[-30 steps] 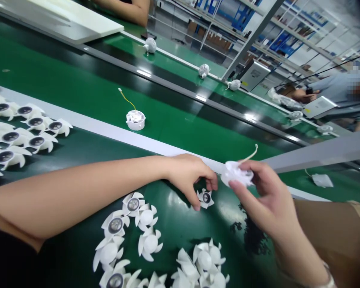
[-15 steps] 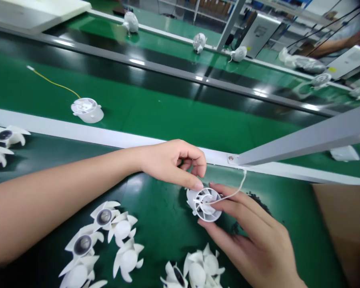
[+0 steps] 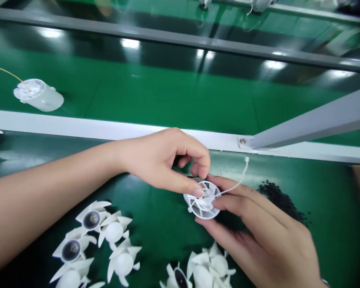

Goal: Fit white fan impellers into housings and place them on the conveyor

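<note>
My left hand (image 3: 165, 164) and my right hand (image 3: 258, 216) both hold a round white plastic housing (image 3: 202, 200) with a slotted, vaned face. My left thumb and fingertips press on its top. My right fingers cradle it from below and beside. A thin white wire (image 3: 232, 183) runs from it past my right fingers, ending in a small connector. Below my left forearm lie several white plastic fan rotors (image 3: 114, 232), some with dark round centres. Another cluster (image 3: 210, 268) lies below my right hand.
A similar white housing (image 3: 37, 94) with a yellow wire lies on the green belt beyond a white rail (image 3: 78, 128). A grey metal beam (image 3: 312, 120) is bolted to that rail. Dark granules (image 3: 280, 202) are scattered to the right of my right hand.
The housing has gone from my right hand alone to both hands, its slotted face now turned up. My left hand has come onto it. The view has swung, shifting the belt items left.
</note>
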The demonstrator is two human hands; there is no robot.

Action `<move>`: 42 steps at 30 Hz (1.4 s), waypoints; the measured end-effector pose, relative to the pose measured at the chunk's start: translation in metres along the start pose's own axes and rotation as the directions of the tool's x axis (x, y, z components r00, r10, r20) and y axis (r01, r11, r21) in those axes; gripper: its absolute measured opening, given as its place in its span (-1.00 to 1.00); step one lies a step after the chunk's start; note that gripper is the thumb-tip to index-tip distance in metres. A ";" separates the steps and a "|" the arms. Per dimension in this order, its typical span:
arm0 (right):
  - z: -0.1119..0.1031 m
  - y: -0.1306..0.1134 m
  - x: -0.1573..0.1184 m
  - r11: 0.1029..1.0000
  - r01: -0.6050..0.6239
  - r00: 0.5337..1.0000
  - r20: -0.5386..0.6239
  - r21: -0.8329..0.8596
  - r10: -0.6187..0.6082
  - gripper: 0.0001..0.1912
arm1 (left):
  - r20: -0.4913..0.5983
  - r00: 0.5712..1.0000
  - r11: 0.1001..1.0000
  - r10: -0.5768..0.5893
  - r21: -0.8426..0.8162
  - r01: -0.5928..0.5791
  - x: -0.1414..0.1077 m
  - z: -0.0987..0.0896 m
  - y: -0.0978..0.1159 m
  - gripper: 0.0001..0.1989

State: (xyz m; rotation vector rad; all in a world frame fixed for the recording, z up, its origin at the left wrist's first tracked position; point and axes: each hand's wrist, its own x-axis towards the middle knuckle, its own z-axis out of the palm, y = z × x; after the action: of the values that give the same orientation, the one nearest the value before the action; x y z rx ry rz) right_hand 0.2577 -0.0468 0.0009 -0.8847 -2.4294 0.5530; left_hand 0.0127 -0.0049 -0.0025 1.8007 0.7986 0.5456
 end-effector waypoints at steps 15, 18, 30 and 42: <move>-0.007 0.007 -0.015 0.995 0.016 0.999 0.043 -0.103 -0.011 -0.72 | 0.028 0.997 0.997 -0.077 0.000 0.077 0.001 -0.001 0.001 -0.87; -0.008 0.010 -0.017 0.993 0.053 0.998 0.052 -0.102 -0.048 -0.71 | 0.035 0.995 0.995 -0.097 -0.003 0.097 0.002 -0.001 0.001 -0.86; -0.003 0.006 -0.021 0.998 -0.023 0.999 0.028 -0.057 0.025 -0.74 | 0.069 0.993 0.994 -0.093 -0.048 0.096 0.004 -0.004 0.005 -0.90; -0.011 0.013 -0.013 0.989 0.041 0.999 0.032 -0.141 -0.037 -0.88 | 0.091 0.992 0.996 -0.085 0.019 0.083 0.004 -0.004 0.006 -0.83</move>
State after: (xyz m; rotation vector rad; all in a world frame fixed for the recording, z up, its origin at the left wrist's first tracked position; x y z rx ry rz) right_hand 0.2785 -0.0442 -0.0007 -0.8899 -2.5323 0.3852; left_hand 0.0143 -0.0014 0.0045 1.7844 0.8130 0.3998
